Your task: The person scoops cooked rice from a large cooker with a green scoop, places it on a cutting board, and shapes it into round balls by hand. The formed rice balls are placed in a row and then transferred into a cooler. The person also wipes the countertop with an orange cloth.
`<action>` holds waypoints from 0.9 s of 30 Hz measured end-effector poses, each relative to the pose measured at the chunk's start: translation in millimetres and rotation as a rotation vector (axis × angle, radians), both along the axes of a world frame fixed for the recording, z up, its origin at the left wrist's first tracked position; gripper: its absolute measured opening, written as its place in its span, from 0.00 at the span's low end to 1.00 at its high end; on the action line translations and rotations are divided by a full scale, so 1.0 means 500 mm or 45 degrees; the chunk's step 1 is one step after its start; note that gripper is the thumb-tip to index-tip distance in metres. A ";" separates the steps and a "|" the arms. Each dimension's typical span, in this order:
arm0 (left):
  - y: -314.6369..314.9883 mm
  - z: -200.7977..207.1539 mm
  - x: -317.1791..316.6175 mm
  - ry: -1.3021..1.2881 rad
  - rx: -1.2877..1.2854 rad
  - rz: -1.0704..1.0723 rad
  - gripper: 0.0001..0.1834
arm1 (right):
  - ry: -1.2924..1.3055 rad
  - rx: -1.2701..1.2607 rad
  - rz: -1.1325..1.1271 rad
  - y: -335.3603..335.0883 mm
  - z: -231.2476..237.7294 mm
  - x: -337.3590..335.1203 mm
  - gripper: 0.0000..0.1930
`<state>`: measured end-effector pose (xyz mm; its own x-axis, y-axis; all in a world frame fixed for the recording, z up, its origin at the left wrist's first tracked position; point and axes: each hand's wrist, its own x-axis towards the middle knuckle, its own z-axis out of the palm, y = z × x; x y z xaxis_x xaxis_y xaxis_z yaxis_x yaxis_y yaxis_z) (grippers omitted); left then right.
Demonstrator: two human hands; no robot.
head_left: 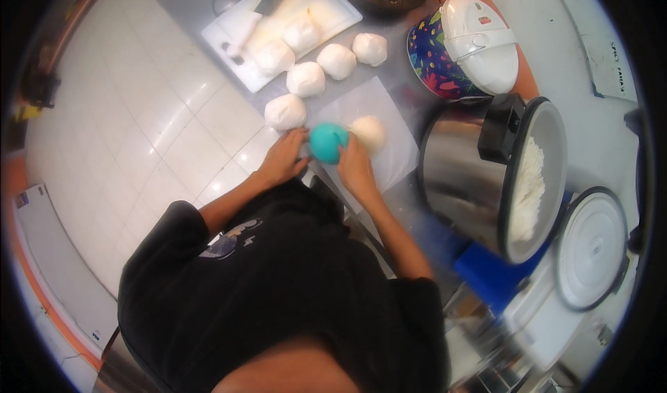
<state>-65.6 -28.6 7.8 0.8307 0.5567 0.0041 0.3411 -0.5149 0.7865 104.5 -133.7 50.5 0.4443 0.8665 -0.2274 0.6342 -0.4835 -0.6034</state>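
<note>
The teal bowl sits between the two hands, grasped at its near right side by the right hand, its fingers closed on it. Just beyond those fingers lies the pale rounded mound on a white sheet; a steady grip, keeping the bowl off the mound, should preserve its shape. The left hand is just left of the bowl; whether its fingers pinch anything, I cannot tell. Beyond them rests a white wrapped ball.

Here's the mound on the paper sheet, cooker to its right, bundles and chopping board behind-left!
</note>
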 end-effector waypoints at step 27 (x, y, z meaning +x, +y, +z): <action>0.026 -0.053 0.164 0.397 0.200 -0.050 0.24 | 1.818 0.358 -1.618 -0.158 -0.022 -0.087 0.15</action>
